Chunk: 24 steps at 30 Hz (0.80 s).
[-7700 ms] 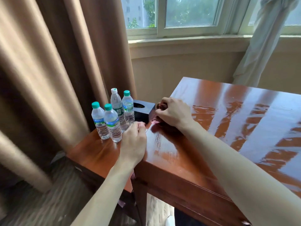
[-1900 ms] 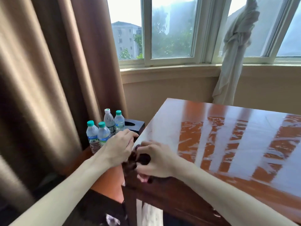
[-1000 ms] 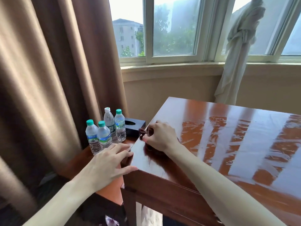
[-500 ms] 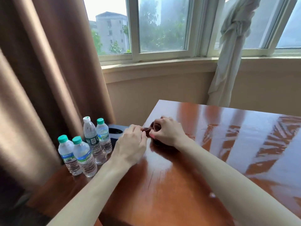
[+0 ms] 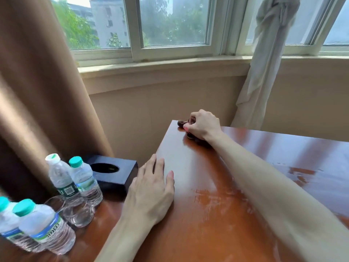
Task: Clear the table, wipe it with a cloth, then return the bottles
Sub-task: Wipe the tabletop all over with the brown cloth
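Note:
My right hand (image 5: 203,125) is closed on a small dark brown cloth (image 5: 181,123) and presses it on the far left corner of the glossy wooden table (image 5: 217,205). Most of the cloth is hidden under the hand. My left hand (image 5: 151,188) lies flat and open on the table's left edge, holding nothing. Several water bottles with green caps stand on a lower side table (image 5: 98,233) to the left: two at the back (image 5: 62,180) (image 5: 85,180), two nearer at the lower left (image 5: 43,225) (image 5: 7,222).
A dark tissue box (image 5: 113,173) sits on the side table behind the bottles, touching the big table's side. Two clear glasses (image 5: 77,212) stand among the bottles. Brown curtain (image 5: 37,91) hangs at the left, a tied white curtain (image 5: 264,63) behind the table, windows above.
My right hand slid the cloth along the left edge to the far corner. My left hand left the cloth and now rests flat on the edge. The camera moved forward and tilted down.

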Each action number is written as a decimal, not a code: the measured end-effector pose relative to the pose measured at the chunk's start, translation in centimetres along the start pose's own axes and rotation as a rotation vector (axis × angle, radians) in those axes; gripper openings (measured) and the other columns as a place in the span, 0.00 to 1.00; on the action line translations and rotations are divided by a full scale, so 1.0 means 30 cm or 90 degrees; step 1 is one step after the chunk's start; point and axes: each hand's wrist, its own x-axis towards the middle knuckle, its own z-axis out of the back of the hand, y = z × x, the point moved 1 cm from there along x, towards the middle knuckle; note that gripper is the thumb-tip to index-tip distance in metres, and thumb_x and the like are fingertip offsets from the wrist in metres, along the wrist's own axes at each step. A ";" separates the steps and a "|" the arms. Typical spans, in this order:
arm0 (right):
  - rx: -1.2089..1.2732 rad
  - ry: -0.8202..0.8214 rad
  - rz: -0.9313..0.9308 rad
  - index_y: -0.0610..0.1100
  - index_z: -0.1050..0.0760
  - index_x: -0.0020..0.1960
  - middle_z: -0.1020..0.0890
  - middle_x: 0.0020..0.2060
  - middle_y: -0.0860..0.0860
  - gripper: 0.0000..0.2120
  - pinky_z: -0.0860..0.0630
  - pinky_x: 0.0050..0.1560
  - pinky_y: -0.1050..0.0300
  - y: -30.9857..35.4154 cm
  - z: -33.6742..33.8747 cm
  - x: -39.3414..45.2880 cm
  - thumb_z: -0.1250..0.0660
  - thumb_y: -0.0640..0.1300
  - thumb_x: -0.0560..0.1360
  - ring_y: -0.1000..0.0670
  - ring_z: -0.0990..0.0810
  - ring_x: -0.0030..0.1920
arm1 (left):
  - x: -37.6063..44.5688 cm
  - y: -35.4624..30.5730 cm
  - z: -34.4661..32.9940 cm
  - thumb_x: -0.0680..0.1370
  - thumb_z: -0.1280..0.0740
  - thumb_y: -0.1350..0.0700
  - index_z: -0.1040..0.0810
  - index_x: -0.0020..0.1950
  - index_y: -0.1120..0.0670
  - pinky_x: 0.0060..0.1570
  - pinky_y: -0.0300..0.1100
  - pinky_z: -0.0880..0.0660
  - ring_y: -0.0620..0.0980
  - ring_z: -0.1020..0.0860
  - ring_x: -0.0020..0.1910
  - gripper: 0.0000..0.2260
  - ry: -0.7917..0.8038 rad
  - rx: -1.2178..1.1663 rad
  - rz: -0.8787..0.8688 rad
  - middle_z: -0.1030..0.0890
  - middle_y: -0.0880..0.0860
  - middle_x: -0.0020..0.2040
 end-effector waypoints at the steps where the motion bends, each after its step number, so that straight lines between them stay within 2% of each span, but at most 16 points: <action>1: 0.000 0.007 0.000 0.51 0.21 0.43 0.24 0.45 0.51 0.12 0.33 0.45 0.53 0.004 0.002 -0.009 0.32 0.60 0.69 0.42 0.22 0.53 | -0.001 -0.002 0.001 0.84 0.51 0.41 0.44 0.80 0.46 0.74 0.47 0.40 0.47 0.45 0.79 0.25 0.002 -0.004 0.001 0.47 0.46 0.82; 4: 0.020 0.062 0.025 0.54 0.20 0.48 0.24 0.48 0.51 0.19 0.33 0.47 0.53 0.036 0.031 -0.103 0.37 0.65 0.66 0.42 0.22 0.55 | -0.004 -0.005 0.004 0.84 0.51 0.43 0.43 0.80 0.47 0.74 0.48 0.40 0.48 0.44 0.79 0.25 0.012 -0.018 0.005 0.46 0.47 0.82; 6: 0.026 0.082 0.072 0.54 0.19 0.50 0.22 0.50 0.51 0.17 0.32 0.47 0.53 0.073 0.062 -0.217 0.35 0.64 0.70 0.44 0.21 0.55 | -0.004 -0.007 0.009 0.84 0.50 0.44 0.41 0.80 0.49 0.74 0.49 0.40 0.49 0.43 0.79 0.24 0.009 -0.028 0.006 0.44 0.48 0.82; 9: 0.059 0.076 0.142 0.54 0.19 0.48 0.21 0.49 0.55 0.13 0.32 0.45 0.55 0.141 0.116 -0.464 0.33 0.61 0.72 0.48 0.22 0.54 | -0.014 -0.011 0.019 0.84 0.48 0.47 0.37 0.78 0.50 0.74 0.51 0.40 0.52 0.41 0.78 0.22 -0.014 -0.055 0.015 0.42 0.51 0.81; 13: 0.098 0.080 0.260 0.54 0.21 0.48 0.22 0.48 0.57 0.15 0.23 0.47 0.52 0.215 0.190 -0.799 0.37 0.63 0.70 0.49 0.25 0.51 | -0.033 -0.018 0.037 0.84 0.48 0.50 0.36 0.78 0.54 0.76 0.51 0.41 0.55 0.41 0.78 0.23 -0.028 -0.082 0.004 0.40 0.55 0.80; 16: 0.106 0.092 0.305 0.53 0.20 0.48 0.22 0.48 0.58 0.12 0.28 0.43 0.55 0.193 0.227 -0.862 0.33 0.60 0.72 0.50 0.25 0.49 | -0.032 -0.018 0.032 0.84 0.49 0.49 0.37 0.79 0.55 0.77 0.51 0.43 0.54 0.41 0.78 0.24 -0.029 -0.089 -0.020 0.39 0.55 0.80; 18: 0.100 0.091 0.272 0.54 0.22 0.46 0.23 0.46 0.59 0.09 0.33 0.42 0.56 0.157 0.231 -0.790 0.31 0.58 0.72 0.51 0.27 0.48 | -0.022 -0.011 0.021 0.83 0.52 0.46 0.37 0.79 0.55 0.77 0.50 0.43 0.52 0.41 0.79 0.27 -0.023 -0.075 -0.022 0.38 0.55 0.80; 20: 0.087 0.084 0.198 0.57 0.25 0.44 0.24 0.45 0.58 0.07 0.33 0.43 0.54 0.102 0.207 -0.656 0.30 0.58 0.72 0.51 0.29 0.48 | -0.020 -0.006 0.012 0.81 0.55 0.41 0.38 0.80 0.54 0.77 0.50 0.43 0.49 0.41 0.79 0.31 -0.019 -0.063 -0.018 0.38 0.53 0.80; 24: 0.035 0.027 0.033 0.53 0.29 0.35 0.27 0.38 0.55 0.12 0.31 0.41 0.54 -0.029 0.118 -0.314 0.32 0.59 0.69 0.45 0.22 0.48 | -0.018 -0.018 0.019 0.84 0.50 0.44 0.36 0.77 0.50 0.72 0.48 0.37 0.46 0.40 0.77 0.23 -0.009 -0.028 -0.006 0.39 0.47 0.79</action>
